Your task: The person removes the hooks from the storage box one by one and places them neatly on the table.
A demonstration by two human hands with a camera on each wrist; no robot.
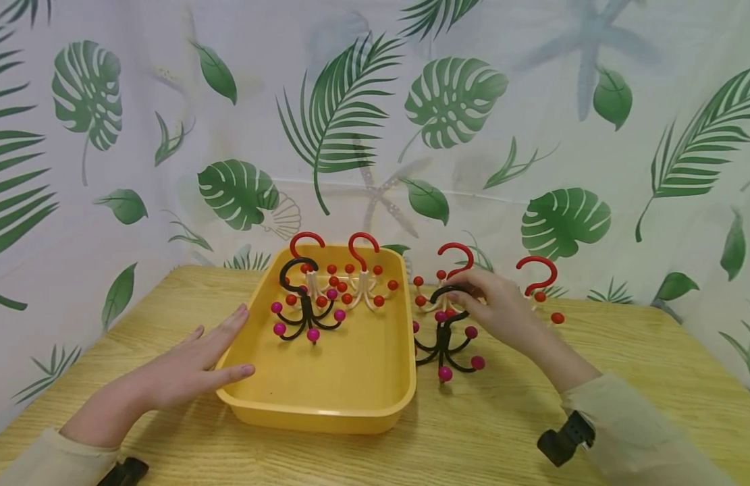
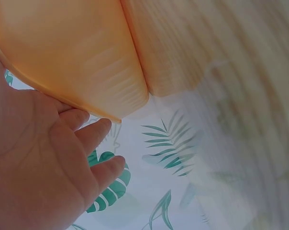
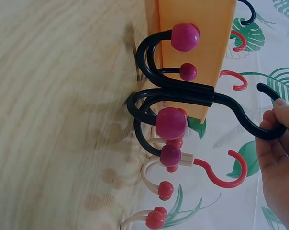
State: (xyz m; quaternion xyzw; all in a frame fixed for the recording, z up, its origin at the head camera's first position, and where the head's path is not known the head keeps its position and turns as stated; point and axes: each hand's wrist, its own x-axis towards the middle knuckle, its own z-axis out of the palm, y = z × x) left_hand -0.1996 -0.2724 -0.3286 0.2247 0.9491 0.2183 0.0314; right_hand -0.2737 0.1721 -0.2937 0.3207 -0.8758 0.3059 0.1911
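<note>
I've got R hand pinching the black hanger just beside the yellow tray, L hand straight-fingered at its rim, & splayed arms could snag the adj. red-hooked hanger if lifted askew.

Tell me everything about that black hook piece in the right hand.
The black hook piece looks like plastic: a curved hook, a straight stem and several upcurled arms tipped with magenta balls. It is nearly upright, hook uppermost, right of the yellow tray. The right hand grips the hook; whether the arms touch the table is unclear.
</note>
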